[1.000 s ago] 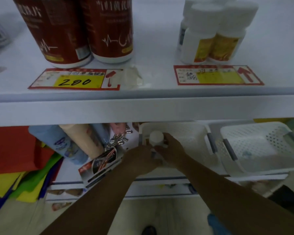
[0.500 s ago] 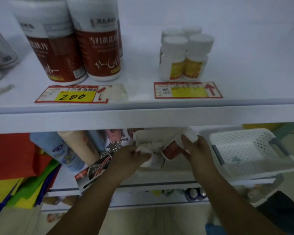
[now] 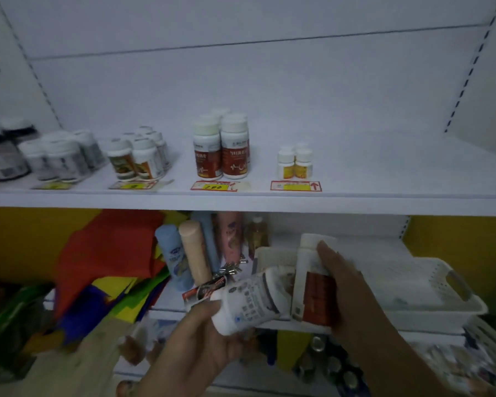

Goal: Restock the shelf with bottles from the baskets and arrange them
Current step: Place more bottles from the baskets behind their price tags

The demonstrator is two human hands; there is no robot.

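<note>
The long white upper shelf is stocked with clusters of white-capped bottles, which are set behind red-and-yellow price tags. A white perforated plastic basket is seen on the lower shelf, at the right. In front of it, a tall white bottle with a red-brown label is gripped upright by the right hand. A shorter white bottle with grey print is held tilted in the curled fingers of the left hand, just beside the taller one.
</note>
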